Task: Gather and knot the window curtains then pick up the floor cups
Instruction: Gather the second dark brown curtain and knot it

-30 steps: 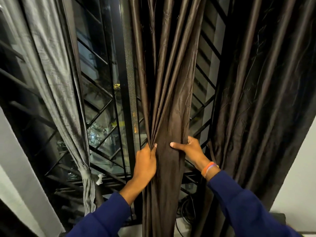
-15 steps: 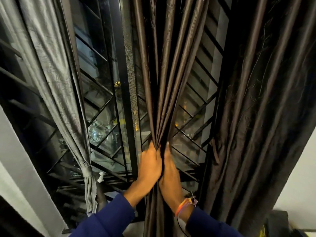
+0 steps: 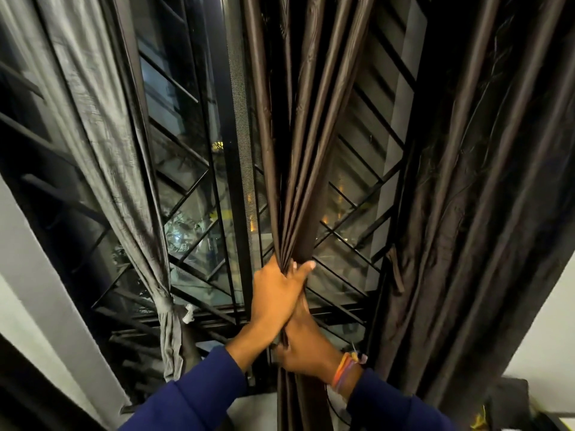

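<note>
Plainly the gathering step is in hand: the middle curtain (image 3: 298, 169), a dark brown panel, has been drawn into a narrow rope of pleats that fans out toward twelve o'clock and necks in at the centre of the view, where both hands meet on it. The left hand (image 3: 275, 298) sits uppermost, its fingers curled round the bunch from the nine o'clock side, the thumb lying across the front and pointing toward two o'clock. The right hand (image 3: 306, 343), with coloured bands (image 3: 343, 370) at its wrist, is just below and partly under the left, touching it; it clasps the same bunch lower down, though its fingertips are hidden behind the cloth, so I cannot tell how tightly they close. Below the hands the fabric hangs straight toward six o'clock. At nine o'clock the grey curtain (image 3: 102, 126) already hangs tied, its knot (image 3: 166, 304) low beside the window grille (image 3: 193, 213), so that one looks done. At three o'clock a wider dark curtain (image 3: 485, 188) hangs loose and ungathered. By my reading the next move is the knot itself: one hand must keep the pleats squeezed while the other lifts the free tail, wraps it round the bunch and feeds it through. The slick fabric may slip and let the folds spread if the upper hand loosens. No cups show in this view, so that part lies ahead.
</note>
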